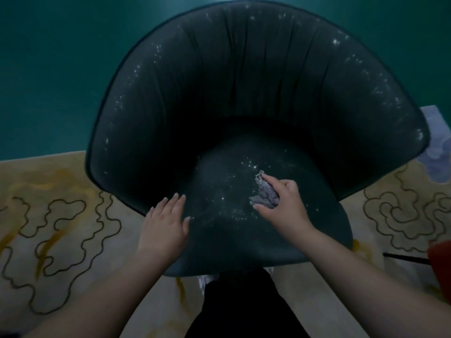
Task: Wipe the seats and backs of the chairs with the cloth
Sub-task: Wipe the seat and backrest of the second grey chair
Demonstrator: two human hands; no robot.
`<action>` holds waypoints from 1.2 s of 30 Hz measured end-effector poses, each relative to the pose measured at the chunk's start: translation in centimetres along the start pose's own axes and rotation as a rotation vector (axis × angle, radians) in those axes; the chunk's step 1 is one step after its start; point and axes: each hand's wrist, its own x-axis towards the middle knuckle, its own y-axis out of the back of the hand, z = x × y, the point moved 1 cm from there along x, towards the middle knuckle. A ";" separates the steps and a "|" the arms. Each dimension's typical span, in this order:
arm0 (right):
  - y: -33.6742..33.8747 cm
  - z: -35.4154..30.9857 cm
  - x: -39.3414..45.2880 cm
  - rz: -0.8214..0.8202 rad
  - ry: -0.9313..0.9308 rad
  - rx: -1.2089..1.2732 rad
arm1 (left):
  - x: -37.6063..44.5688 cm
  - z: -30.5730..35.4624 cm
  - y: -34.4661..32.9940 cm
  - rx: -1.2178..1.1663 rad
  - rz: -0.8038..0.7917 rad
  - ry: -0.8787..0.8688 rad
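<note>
A dark, round-backed upholstered chair [244, 76] fills the middle of the view, seen from above. White specks dot its curved back and its seat [224, 230]. My right hand [285, 203] grips a crumpled grey cloth [266, 191] and presses it on the seat right of centre, beside a patch of specks. My left hand [166, 220] lies flat with straight fingers on the seat's left edge, where the seat meets the armrest.
A beige carpet [61, 228] with dark wavy line patterns lies under the chair on both sides. A dark green wall [48, 69] stands behind it. A red object [440, 262] with a black rod sits at the right edge. My dark trousers show at the bottom.
</note>
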 end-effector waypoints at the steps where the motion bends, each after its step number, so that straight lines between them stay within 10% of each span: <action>1: -0.8 0.8 0.8 -0.013 -0.001 0.010 | 0.6 -0.2 -0.9 -0.008 -0.003 0.016; 16: -9.0 11.5 15.4 0.044 0.118 0.053 | 15.5 0.5 -12.3 -0.076 0.091 0.113; 29: -16.1 12.2 20.9 -0.033 0.586 -0.344 | 19.1 -1.0 -15.1 -0.210 0.150 0.322; 36: -18.4 8.1 26.4 0.077 0.414 -0.270 | 20.2 -2.2 -14.8 -0.220 0.182 0.283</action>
